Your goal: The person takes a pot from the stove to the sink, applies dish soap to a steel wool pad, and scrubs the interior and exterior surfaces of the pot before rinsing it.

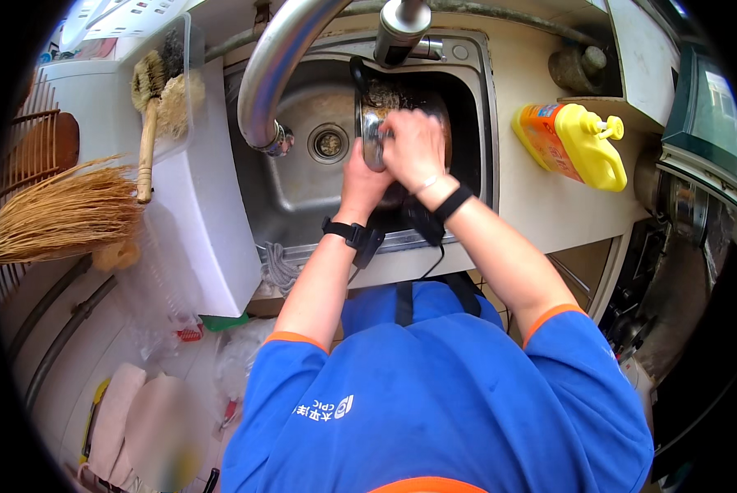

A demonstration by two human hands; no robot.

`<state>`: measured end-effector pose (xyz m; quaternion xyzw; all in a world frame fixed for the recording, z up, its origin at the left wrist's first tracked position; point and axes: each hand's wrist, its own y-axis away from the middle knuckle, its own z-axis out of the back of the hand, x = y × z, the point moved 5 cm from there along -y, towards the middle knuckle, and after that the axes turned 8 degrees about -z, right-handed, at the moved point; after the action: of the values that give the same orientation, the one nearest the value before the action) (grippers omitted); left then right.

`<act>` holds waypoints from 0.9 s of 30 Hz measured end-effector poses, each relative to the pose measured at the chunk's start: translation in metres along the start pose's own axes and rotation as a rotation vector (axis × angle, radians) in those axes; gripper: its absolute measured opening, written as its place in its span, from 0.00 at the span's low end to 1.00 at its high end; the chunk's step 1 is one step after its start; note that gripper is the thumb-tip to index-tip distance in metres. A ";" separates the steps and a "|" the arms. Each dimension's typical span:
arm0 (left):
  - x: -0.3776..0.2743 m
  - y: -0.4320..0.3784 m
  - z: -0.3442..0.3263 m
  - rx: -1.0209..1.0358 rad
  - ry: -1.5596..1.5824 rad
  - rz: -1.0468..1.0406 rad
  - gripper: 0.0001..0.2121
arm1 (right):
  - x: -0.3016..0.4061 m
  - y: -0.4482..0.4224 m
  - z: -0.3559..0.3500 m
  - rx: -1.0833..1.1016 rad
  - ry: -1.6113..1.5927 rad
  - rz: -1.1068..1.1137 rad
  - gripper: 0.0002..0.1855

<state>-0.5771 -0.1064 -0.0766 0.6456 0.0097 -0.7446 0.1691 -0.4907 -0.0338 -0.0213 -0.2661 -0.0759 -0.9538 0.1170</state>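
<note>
A metal pan or pot [377, 101] with a dark handle stands tilted at the right side of the stainless steel sink [307, 185]. Below it, my left hand [366, 179] grips its rim or wall near the drain. Over the metal surface lies my right hand [412, 145], blurred, its fingers bent; whether they hold a small scrubber cannot be told. Both wrists wear black straps with small devices. The curved faucet spout [263, 80] reaches over the left of the basin, and no running water can be made out.
A yellow pump bottle [565, 145] lies on the right counter, with a stone mortar and pestle [581, 68] behind it. At the left are a wooden-handled brush [148, 123], a straw whisk broom [72, 209] and a clear plastic bin [186, 117]. A grey cloth [279, 268] hangs by the sink's front edge.
</note>
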 end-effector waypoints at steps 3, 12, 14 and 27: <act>-0.002 0.000 0.000 0.004 -0.042 -0.003 0.25 | 0.000 -0.014 0.003 -0.021 0.014 -0.047 0.03; 0.010 0.003 0.000 -0.034 -0.024 0.015 0.24 | 0.011 0.007 0.000 -0.013 -0.015 0.015 0.04; 0.002 -0.002 -0.002 -0.020 -0.077 -0.042 0.23 | 0.005 -0.021 0.004 -0.087 0.062 -0.037 0.04; -0.004 -0.005 -0.005 -0.007 -0.031 -0.018 0.25 | -0.021 -0.056 0.003 0.033 0.098 -0.267 0.05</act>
<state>-0.5733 -0.0994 -0.0743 0.6333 0.0153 -0.7560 0.1646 -0.4870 0.0245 -0.0346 -0.2047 -0.1204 -0.9714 -0.0030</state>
